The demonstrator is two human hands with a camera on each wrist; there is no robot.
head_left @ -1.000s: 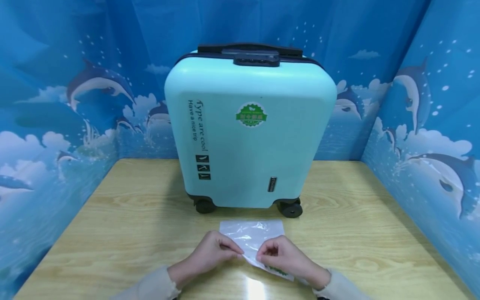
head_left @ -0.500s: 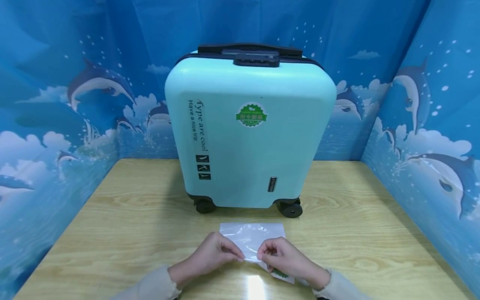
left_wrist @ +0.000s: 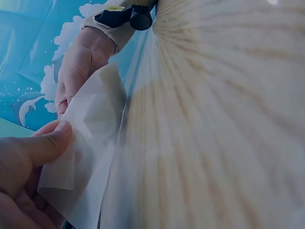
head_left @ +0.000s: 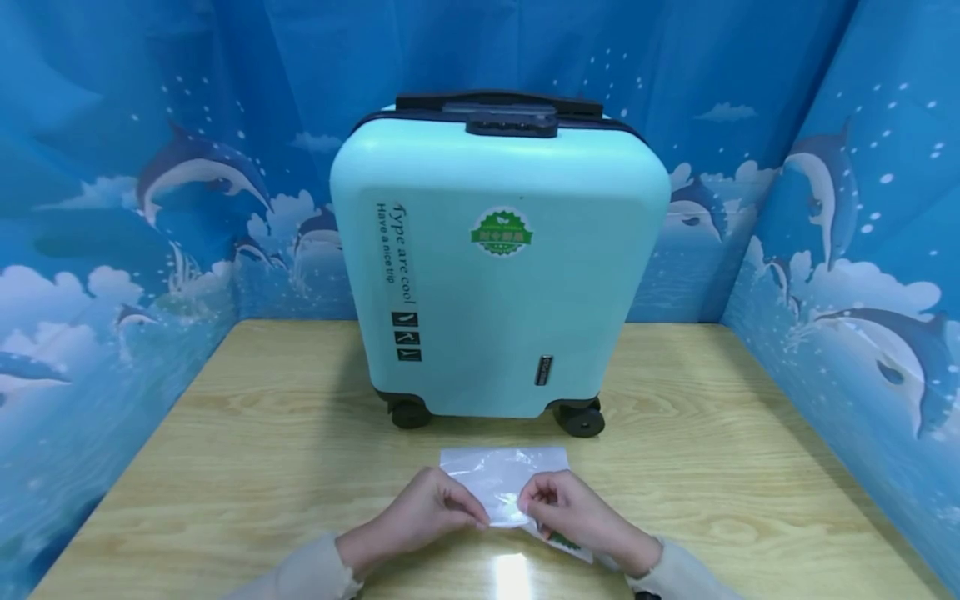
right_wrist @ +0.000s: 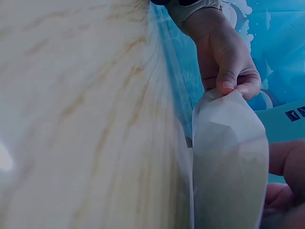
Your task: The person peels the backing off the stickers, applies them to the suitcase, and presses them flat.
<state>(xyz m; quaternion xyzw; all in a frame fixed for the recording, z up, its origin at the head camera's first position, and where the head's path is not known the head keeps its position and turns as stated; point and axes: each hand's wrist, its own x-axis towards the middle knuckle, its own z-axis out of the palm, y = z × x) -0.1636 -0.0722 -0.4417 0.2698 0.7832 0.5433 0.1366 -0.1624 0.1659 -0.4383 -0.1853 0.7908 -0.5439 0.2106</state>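
Observation:
A thin, glossy white sheet lies on the table in front of the turquoise suitcase. Green print shows on its near right corner, which is turned up. My left hand pinches the sheet's near edge between thumb and fingers; the left wrist view shows the thumb on a folded flap. My right hand pinches the sheet a little farther right, its fingers curled. From the right wrist, the raised sheet stands up between the hands and hides part of the right fingers.
The suitcase stands upright on black wheels, with a green round sticker on its front. Wood-grain table extends to both sides. Blue curtains with dolphins close in the back and sides.
The sheet's near edge between the hands has shifted slightly and its turned-up right corner has changed shape. Both hands stay nearly in place, still pinching. The suitcase has not moved.

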